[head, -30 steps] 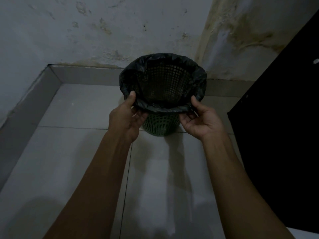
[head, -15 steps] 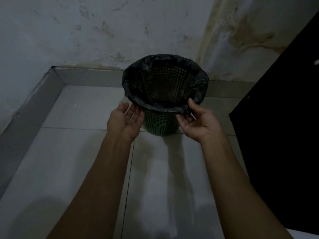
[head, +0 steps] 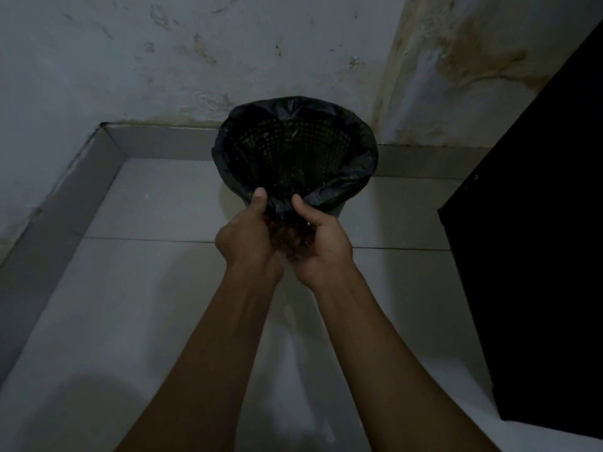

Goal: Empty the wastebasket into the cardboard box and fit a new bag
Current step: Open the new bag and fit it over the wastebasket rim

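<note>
Stained wall (head: 228, 44), tiled floor (head: 156, 288); both hands (head: 284, 236) grip bag (head: 342, 187) on wastebasket (head: 293, 148).

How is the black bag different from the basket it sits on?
The bag is black, soft and crinkly; the basket is stiff and full of little holes. The bag folds over the rim, with the basket's mesh showing inside. Both hands, left and right, grip them at the near rim.

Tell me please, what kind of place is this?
Probably a bare corner of a room indoors, dimly lit: a tiled floor with a skirting, stained plaster walls, and a wastebasket lined with a black bag.
</note>
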A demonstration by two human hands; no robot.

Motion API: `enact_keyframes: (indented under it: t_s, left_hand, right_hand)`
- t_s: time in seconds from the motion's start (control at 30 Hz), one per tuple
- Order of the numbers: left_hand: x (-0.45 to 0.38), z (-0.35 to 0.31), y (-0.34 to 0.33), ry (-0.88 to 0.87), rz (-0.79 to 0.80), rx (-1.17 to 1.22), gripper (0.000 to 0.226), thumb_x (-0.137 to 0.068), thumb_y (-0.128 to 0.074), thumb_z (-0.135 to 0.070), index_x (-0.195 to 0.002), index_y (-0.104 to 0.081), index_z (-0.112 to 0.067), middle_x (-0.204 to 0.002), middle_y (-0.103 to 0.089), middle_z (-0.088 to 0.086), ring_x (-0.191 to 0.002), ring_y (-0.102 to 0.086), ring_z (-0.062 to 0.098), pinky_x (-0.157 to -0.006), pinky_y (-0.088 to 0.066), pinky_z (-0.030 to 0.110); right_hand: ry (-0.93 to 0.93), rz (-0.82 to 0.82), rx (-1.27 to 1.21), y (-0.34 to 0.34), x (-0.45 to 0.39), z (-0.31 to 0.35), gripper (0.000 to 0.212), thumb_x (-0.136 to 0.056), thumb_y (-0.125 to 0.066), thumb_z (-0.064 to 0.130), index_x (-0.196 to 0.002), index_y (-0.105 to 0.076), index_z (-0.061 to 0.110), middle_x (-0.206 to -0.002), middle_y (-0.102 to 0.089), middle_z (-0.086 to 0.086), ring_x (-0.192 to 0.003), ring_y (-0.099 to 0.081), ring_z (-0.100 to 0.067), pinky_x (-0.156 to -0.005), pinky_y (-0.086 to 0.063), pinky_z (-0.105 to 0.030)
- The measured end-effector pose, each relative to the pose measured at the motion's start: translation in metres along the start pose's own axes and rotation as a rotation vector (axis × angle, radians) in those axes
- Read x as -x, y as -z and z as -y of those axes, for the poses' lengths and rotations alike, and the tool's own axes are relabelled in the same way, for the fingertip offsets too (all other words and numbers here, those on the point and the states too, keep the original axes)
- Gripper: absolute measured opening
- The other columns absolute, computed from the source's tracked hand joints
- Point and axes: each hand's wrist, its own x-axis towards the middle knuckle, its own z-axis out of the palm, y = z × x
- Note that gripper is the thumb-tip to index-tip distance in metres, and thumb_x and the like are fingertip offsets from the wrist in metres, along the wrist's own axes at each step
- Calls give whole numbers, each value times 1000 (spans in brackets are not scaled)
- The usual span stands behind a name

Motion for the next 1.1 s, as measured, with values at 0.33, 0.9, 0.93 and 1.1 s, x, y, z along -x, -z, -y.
enact_keyframes:
  t_s: [0.33,0.9,0.93,1.1]
  left_hand:
    - [-21,-6,1,4,168,-23,10,-98,-49,-14,-93,-52,-6,-88,-59,8,-79,-60,22,-66,-56,34]
    - [-42,-18,15,6,294,15,14,-98,-49,-9,-84,-52,-6,-93,-61,14,-87,-63,27,-72,-59,39]
    - [-43,-19,14,24,297,49,9,-97,-50,-10,-93,-55,-4,-98,-63,15,-89,-64,26,-71,-60,38]
    - [-38,-21,14,126,251,262,21,-96,-55,-23,-98,-58,-3,-104,-61,19,-102,-63,27,-98,-50,42]
  right_hand:
    - [-12,-115,75,14,7,51,26,-78,-74,24,-99,-64,11,-89,-59,-7,-83,-59,-21,-82,-55,-35]
    - [74,-85,-25,25,-5,72,9,-86,-68,13,-86,-63,5,-69,-72,-9,-78,-67,-22,-69,-59,-37]
    - [76,-69,-37,25,-4,71,9,-86,-68,12,-86,-63,5,-67,-72,-9,-79,-67,-22,-69,-59,-37]
    - [84,-38,-102,24,-4,65,8,-86,-67,12,-88,-63,5,-75,-71,-11,-81,-67,-24,-68,-59,-38]
